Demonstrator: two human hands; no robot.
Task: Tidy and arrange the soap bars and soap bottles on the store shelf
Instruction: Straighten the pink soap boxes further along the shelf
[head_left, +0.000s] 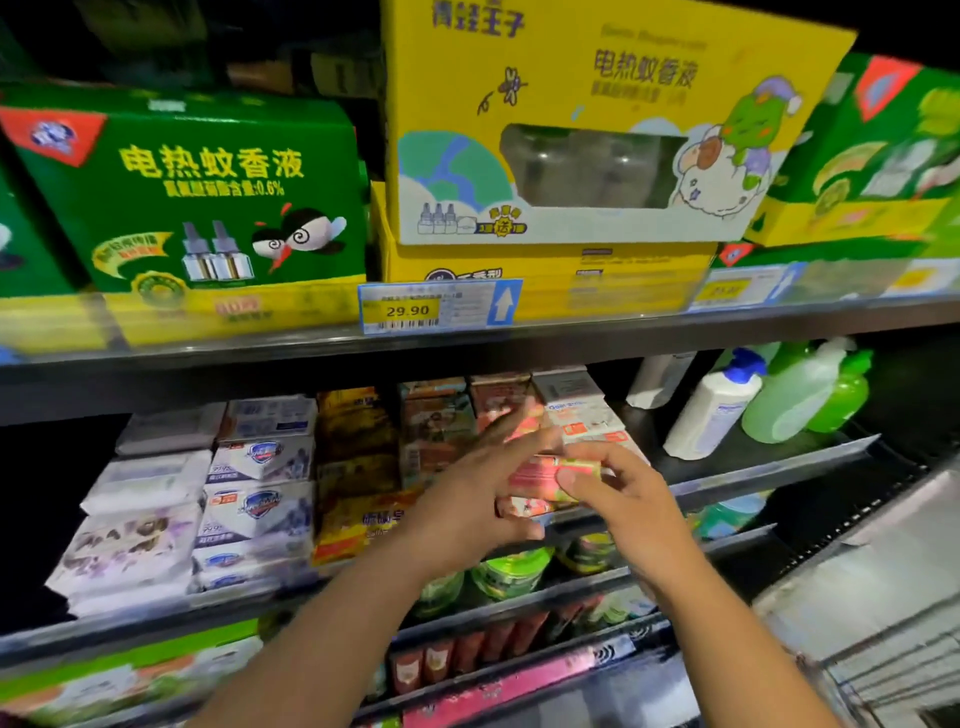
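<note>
Gripping pink soap bar (540, 475) in right hand (628, 499), frame centre; held level, probably for restacking. Left hand (462, 509) spread alongside, empty, likely positioned as guide.

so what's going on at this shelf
A person is tidying soap on the middle shelf. The right hand pinches a pink bar in front of the pink stack, and the left hand is open beside it. White bars and yellow bars are stacked to the left. Bottles stand to the right.
</note>
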